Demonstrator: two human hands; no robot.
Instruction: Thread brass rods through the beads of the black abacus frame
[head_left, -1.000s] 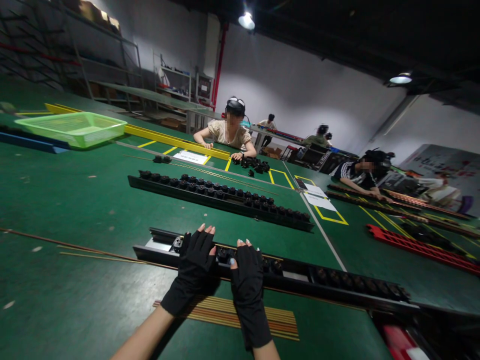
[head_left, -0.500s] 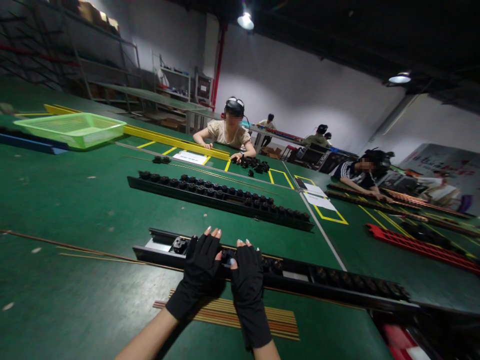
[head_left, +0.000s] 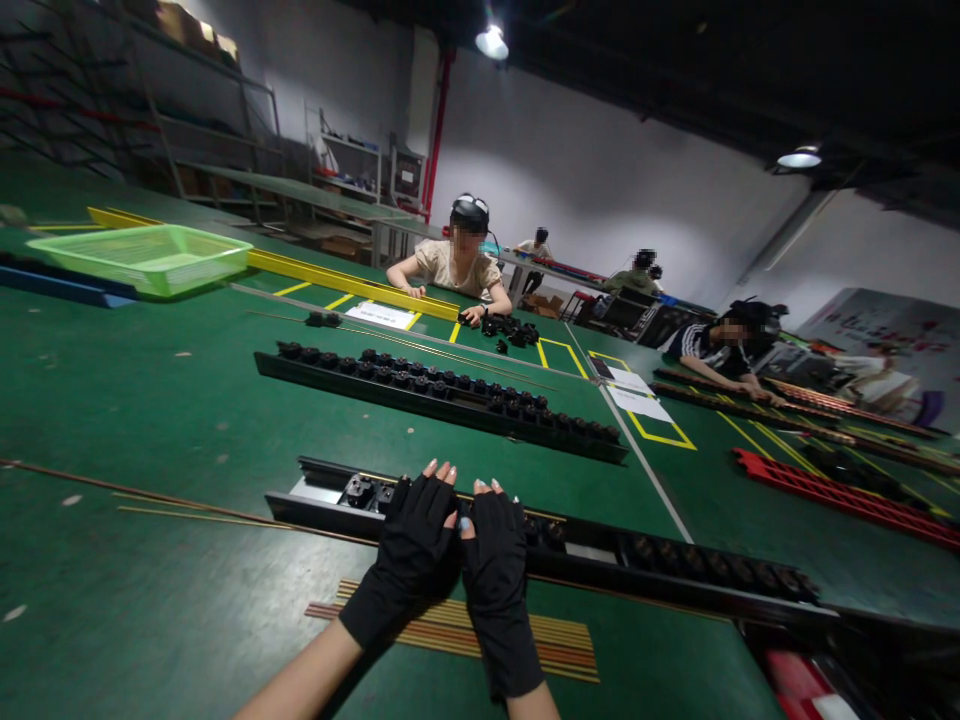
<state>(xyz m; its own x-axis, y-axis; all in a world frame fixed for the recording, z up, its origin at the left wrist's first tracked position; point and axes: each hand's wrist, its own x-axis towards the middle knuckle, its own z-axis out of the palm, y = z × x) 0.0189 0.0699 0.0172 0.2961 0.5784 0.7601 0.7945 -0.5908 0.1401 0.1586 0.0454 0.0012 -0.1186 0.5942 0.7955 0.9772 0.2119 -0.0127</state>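
Nearest on the green worktop (head_left: pixel 150 600): brass-coloured strips (head_left: pixel 566 650), laid flat in a bundle beneath the wrists, apparently for short reach. Just beyond: left hand (head_left: pixel 418 522) and right hand (head_left: pixel 495 535), both in black fingerless gloves (head_left: pixel 499 605), set side by side across the middle of a black channel (head_left: pixel 322 516); fingers close together and pointing away, thumbs almost meeting, palms down as if to press or steady the black parts (head_left: pixel 358 490) seated between its walls; whether anything is pinched, impossible to tell, with the undersides hidden. Channel placed crosswise before the body, convenient to both sides, its walls presumably serving to line up the contents. At left, thin rods (head_left: pixel 225 522) running toward the near wall. Farther on, roughly parallel and well apart: second channel (head_left: pixel 412 403), carrying similar pieces, perhaps positioned to leave working room. Beyond: white sheet (head_left: pixel 382 315) and paired sheets (head_left: pixel 641 403) beside yellow lines (head_left: pixel 670 442), possibly as station labels; print too small to read. Opposite, a co-worker's hand (head_left: pixel 474 315) at loose black pieces (head_left: pixel 516 329). Farthest, wall banner (head_left: pixel 862 320) with large characters, illegible; no brand discernible.
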